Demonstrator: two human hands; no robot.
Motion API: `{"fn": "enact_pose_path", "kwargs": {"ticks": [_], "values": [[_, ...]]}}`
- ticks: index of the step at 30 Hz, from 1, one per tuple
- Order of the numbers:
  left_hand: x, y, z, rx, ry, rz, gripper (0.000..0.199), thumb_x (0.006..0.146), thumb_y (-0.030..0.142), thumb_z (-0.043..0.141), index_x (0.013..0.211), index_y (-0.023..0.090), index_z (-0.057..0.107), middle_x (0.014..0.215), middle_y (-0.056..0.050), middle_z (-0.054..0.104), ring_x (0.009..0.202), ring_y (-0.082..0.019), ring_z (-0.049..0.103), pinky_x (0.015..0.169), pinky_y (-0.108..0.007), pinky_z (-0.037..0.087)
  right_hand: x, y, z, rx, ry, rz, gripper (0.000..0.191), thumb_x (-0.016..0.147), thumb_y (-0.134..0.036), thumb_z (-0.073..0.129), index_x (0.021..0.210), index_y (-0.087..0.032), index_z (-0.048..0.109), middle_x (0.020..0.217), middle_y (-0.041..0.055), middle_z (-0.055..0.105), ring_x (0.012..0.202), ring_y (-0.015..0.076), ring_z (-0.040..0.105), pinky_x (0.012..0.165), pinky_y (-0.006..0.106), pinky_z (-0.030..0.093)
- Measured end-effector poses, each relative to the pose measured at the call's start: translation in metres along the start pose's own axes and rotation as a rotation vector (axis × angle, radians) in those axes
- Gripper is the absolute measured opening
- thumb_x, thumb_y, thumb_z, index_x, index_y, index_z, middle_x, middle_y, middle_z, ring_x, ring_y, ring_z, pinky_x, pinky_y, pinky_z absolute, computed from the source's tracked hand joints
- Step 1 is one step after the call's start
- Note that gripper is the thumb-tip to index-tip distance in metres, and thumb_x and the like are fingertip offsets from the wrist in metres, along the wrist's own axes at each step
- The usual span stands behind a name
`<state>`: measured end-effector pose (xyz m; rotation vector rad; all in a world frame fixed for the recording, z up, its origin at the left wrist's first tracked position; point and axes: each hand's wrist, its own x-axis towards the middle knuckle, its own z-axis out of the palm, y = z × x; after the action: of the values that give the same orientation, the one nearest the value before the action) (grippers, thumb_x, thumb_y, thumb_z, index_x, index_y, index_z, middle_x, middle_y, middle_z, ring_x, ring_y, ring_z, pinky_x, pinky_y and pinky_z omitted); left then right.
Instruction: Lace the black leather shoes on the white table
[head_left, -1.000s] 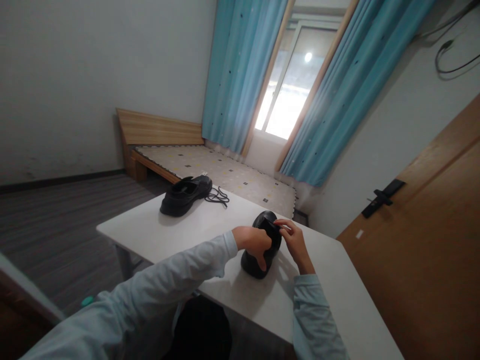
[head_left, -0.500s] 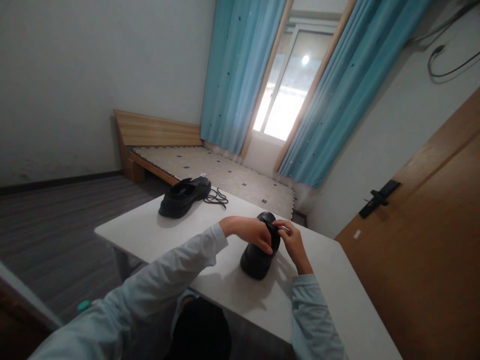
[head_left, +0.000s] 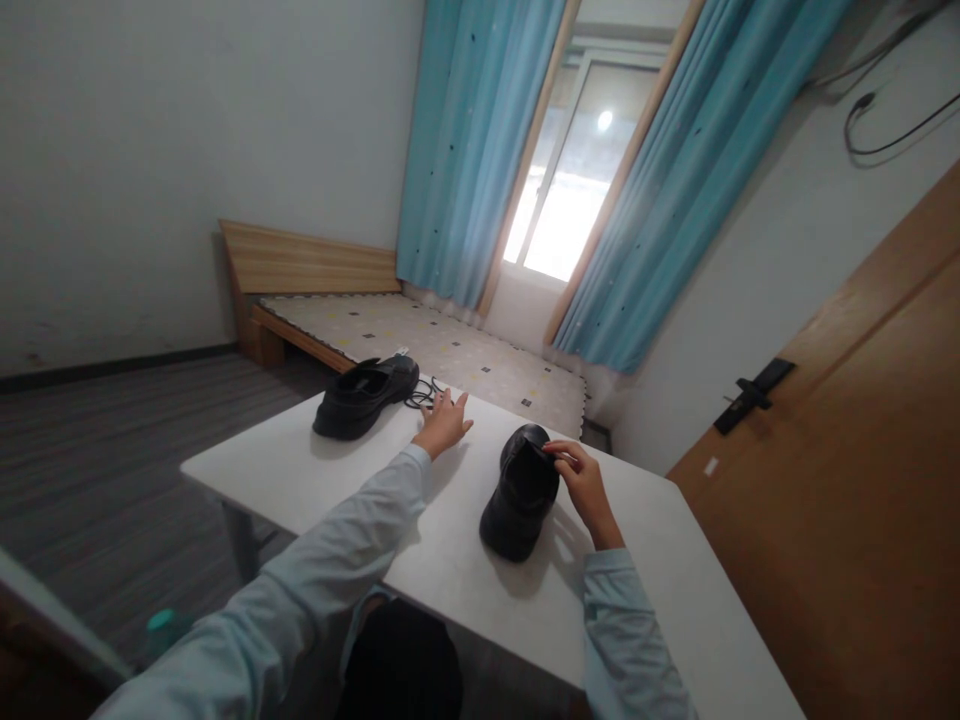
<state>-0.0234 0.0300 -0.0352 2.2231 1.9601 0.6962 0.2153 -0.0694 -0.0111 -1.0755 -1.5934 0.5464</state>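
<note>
Two black shoes are on the white table (head_left: 450,500). The nearer black shoe (head_left: 514,515) stands with its heel toward me and its opening up. At its right upper edge, my right hand (head_left: 586,490) pinches the rim by the tongue with thumb and fingers. My left hand (head_left: 442,425) is held out over the table, empty, its fingers spread. Just beyond its fingertips lie loose black shoelaces (head_left: 421,393), partly hidden by the hand. To the left of the laces sits the other black shoe (head_left: 364,398), with a small pale tag at its far end.
Behind the table is a bed (head_left: 450,345) with a patterned mattress and wooden headboard. Blue curtains (head_left: 480,150) hang either side of the window. A wooden door (head_left: 847,480) with a black handle stands at the right. A teal object (head_left: 161,625) is low at the left.
My left hand has left the nearer shoe and moved left and away from me toward the laces, its fingers opening. My right hand stays at the shoe's rim.
</note>
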Motion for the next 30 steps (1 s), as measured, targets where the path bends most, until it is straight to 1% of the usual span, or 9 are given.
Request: {"fn": "enact_pose_path", "kwargs": {"ticks": [3,5,8,11,14,18,23,25,30], "values": [[-0.002,-0.011,0.011,0.091,-0.148,-0.054,0.055,0.084,0.047,0.048,0.132,0.021,0.042,0.144,-0.022,0.028,0.134,-0.042,0.018,0.097,-0.07,0.016,0.001,0.001,0.0,-0.008,0.003,-0.005,0.021,0.067,-0.018,0.051,0.078,-0.021,0.068,0.093,0.0046,0.064,0.097,0.0213,0.059,0.09,0.039,0.047],[-0.005,-0.012,0.014,0.121,-0.187,-0.001,0.044,0.085,0.047,0.047,0.12,0.021,0.053,0.138,-0.019,0.039,0.131,-0.041,0.027,0.096,-0.072,0.013,0.001,0.003,0.0,-0.012,-0.001,-0.003,0.021,0.067,-0.017,0.051,0.078,-0.021,0.068,0.092,0.0044,0.065,0.097,0.021,0.059,0.09,0.039,0.047],[-0.009,-0.006,0.013,0.147,-0.145,0.124,0.032,0.085,0.041,0.049,0.106,0.019,0.061,0.12,-0.015,0.055,0.118,-0.036,0.044,0.097,-0.071,0.013,0.002,0.004,-0.001,-0.017,-0.006,0.001,0.021,0.067,-0.017,0.052,0.079,-0.022,0.069,0.092,0.0044,0.065,0.096,0.0209,0.06,0.089,0.038,0.047],[-0.016,0.007,0.007,0.094,-0.167,0.277,0.026,0.084,0.032,0.052,0.102,0.019,0.063,0.108,-0.013,0.061,0.105,-0.029,0.056,0.099,-0.059,0.028,0.002,0.003,-0.001,-0.023,-0.011,-0.001,0.021,0.067,-0.018,0.052,0.079,-0.022,0.069,0.093,0.0046,0.064,0.096,0.0213,0.06,0.089,0.038,0.047],[-0.025,0.021,0.001,-0.016,-0.239,0.422,0.026,0.082,0.024,0.053,0.104,0.019,0.064,0.105,-0.011,0.064,0.097,-0.022,0.061,0.09,-0.037,0.043,0.002,0.002,-0.001,-0.029,-0.008,-0.001,0.021,0.067,-0.018,0.052,0.079,-0.021,0.069,0.093,0.005,0.064,0.096,0.0214,0.06,0.088,0.038,0.048],[-0.033,0.033,-0.008,-0.143,-0.329,0.577,0.022,0.077,0.017,0.055,0.095,0.017,0.068,0.093,-0.008,0.069,0.088,-0.018,0.064,0.078,-0.025,0.046,0.002,0.0,0.0,-0.031,-0.009,-0.002,0.021,0.067,-0.018,0.051,0.079,-0.021,0.069,0.093,0.0052,0.064,0.096,0.0213,0.06,0.088,0.037,0.048],[-0.033,0.035,-0.016,-0.396,-0.466,0.416,0.027,0.086,0.031,0.047,0.096,0.014,0.066,0.076,-0.006,0.07,0.065,-0.013,0.066,0.065,-0.021,0.047,0.003,0.0,0.001,-0.04,-0.01,-0.001,0.021,0.068,-0.018,0.051,0.079,-0.021,0.068,0.092,0.005,0.064,0.096,0.0212,0.06,0.086,0.037,0.049],[-0.03,0.032,-0.017,-0.431,-0.455,0.312,0.031,0.089,0.034,0.042,0.099,0.013,0.063,0.073,-0.005,0.069,0.057,-0.011,0.064,0.062,-0.02,0.047,0.003,0.0,0.001,-0.049,-0.016,0.002,0.021,0.068,-0.018,0.051,0.08,-0.021,0.068,0.094,0.0054,0.064,0.097,0.0213,0.059,0.086,0.037,0.049],[-0.021,0.018,-0.012,-0.072,-0.038,-0.001,0.028,0.087,0.035,0.045,0.104,0.018,0.059,0.094,-0.011,0.066,0.087,-0.021,0.064,0.075,-0.029,0.047,0.002,-0.003,0.002,-0.084,-0.013,-0.002,0.021,0.069,-0.019,0.05,0.08,-0.022,0.069,0.095,0.0061,0.064,0.097,0.0222,0.058,0.084,0.038,0.05]]}}
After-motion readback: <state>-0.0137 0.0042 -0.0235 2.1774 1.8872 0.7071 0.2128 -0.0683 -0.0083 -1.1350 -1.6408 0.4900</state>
